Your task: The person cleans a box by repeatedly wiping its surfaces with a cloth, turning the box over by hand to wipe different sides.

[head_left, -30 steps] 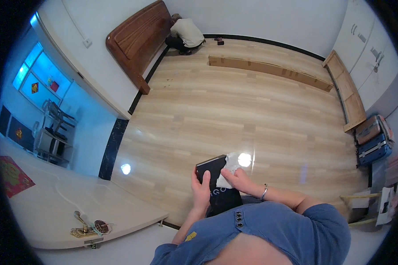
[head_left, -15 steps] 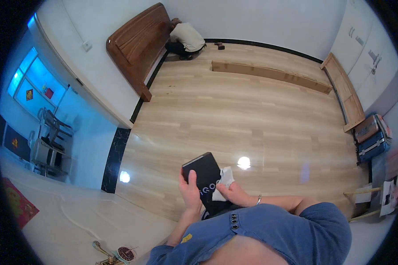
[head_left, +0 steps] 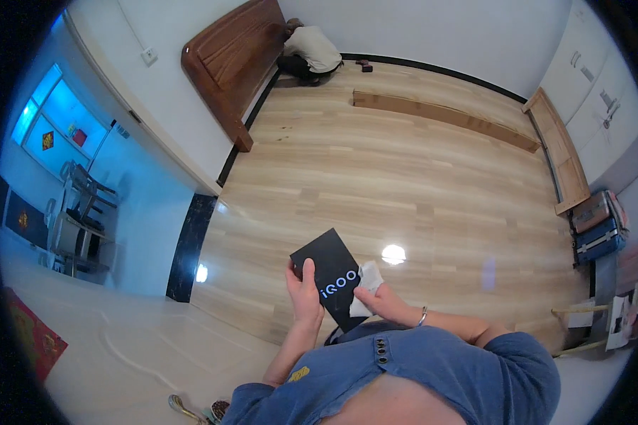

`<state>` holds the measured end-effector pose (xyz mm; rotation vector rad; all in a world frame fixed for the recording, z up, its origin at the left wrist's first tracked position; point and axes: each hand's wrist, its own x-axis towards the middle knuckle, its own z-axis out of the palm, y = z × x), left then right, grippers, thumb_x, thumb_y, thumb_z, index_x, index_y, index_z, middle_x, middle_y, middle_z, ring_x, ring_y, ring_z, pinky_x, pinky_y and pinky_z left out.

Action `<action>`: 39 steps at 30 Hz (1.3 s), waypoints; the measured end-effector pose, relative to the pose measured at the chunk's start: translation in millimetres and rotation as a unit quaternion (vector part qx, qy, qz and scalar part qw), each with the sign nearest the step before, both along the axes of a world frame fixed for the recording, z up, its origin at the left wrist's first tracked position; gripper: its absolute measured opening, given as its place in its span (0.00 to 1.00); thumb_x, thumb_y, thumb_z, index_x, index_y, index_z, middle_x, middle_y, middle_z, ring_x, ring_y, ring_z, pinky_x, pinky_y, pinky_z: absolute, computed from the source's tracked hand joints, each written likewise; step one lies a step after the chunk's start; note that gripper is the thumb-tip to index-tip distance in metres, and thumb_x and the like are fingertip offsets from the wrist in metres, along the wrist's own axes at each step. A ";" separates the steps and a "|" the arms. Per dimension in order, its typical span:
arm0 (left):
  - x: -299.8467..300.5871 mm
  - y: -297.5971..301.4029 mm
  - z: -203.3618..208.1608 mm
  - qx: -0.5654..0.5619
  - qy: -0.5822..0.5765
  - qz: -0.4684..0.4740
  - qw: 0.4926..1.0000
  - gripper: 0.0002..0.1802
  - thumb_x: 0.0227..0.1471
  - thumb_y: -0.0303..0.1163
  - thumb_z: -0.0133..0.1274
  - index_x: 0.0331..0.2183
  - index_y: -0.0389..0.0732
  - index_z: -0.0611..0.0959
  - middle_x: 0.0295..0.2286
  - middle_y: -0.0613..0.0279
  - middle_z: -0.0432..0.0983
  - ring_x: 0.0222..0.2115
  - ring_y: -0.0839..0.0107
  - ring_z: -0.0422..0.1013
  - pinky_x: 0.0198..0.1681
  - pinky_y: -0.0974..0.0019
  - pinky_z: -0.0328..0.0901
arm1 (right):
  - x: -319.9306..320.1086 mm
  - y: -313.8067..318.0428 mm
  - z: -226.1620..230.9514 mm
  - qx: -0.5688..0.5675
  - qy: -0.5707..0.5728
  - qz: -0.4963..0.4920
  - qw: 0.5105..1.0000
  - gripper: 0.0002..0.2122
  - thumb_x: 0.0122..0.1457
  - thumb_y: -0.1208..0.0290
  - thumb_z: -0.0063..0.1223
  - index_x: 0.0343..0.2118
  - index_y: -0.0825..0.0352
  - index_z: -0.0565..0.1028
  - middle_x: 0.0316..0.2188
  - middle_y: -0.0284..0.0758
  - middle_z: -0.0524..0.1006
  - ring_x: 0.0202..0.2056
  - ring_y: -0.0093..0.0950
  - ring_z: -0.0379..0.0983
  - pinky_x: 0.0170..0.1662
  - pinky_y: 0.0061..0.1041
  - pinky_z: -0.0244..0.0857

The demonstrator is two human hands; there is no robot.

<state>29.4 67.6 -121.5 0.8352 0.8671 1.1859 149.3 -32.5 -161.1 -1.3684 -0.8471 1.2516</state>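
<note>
A flat black box with pale lettering is held in front of my body, tilted. My left hand grips its left edge, thumb lying on top of the cover. At the box's right edge, my right hand is closed on a crumpled white tissue, pressing it against the side of the box. A bracelet circles my right wrist. The fingers under the box are hidden.
Another person crouches by the brown wooden headboard against the wall. A long cardboard box lies on the wood floor. At the right are a wooden frame, suitcases and a white wardrobe. A doorway opens at the left.
The box has tipped so more of its cover shows, and its top edge has turned. My right hand with the tissue has shifted slightly right. The whole view has swung a little.
</note>
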 end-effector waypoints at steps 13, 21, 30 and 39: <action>-3.5 -6.0 30.5 0.064 -0.109 -0.086 0.988 0.27 0.46 0.24 0.46 0.48 0.43 0.56 0.37 0.59 0.63 0.36 0.73 0.63 0.38 0.72 0.61 | 55.3 10.3 51.9 -0.045 -0.203 0.089 0.974 0.24 0.52 0.49 0.40 0.25 0.72 0.72 0.19 0.38 0.72 0.25 0.27 0.69 0.28 0.26 0.63; 28.7 -0.1 29.7 -0.010 -0.059 -0.111 0.992 0.24 0.48 0.29 0.46 0.47 0.44 0.58 0.32 0.60 0.64 0.31 0.77 0.62 0.35 0.74 0.60 | 31.1 -6.4 65.1 0.045 -0.313 0.034 0.948 0.18 0.52 0.59 0.42 0.39 0.68 0.66 0.28 0.47 0.71 0.30 0.46 0.66 0.36 0.34 0.62; 55.6 -8.3 16.7 0.060 0.034 -0.270 0.960 0.17 0.54 0.38 0.37 0.43 0.43 0.61 0.32 0.63 0.62 0.33 0.77 0.59 0.37 0.74 0.57 | 43.9 3.9 98.7 0.178 -0.726 -0.008 0.664 0.28 0.45 0.49 0.46 0.42 0.70 0.65 0.41 0.49 0.62 0.45 0.46 0.55 0.51 0.40 0.43; 66.0 -1.5 0.5 0.097 -0.017 -0.273 0.957 0.16 0.56 0.40 0.31 0.42 0.40 0.62 0.36 0.63 0.61 0.38 0.76 0.57 0.42 0.73 0.54 | 76.1 47.1 103.4 0.097 -0.658 0.076 0.743 0.29 0.51 0.45 0.32 0.13 0.70 0.71 0.14 0.46 0.70 0.19 0.44 0.68 0.23 0.37 0.61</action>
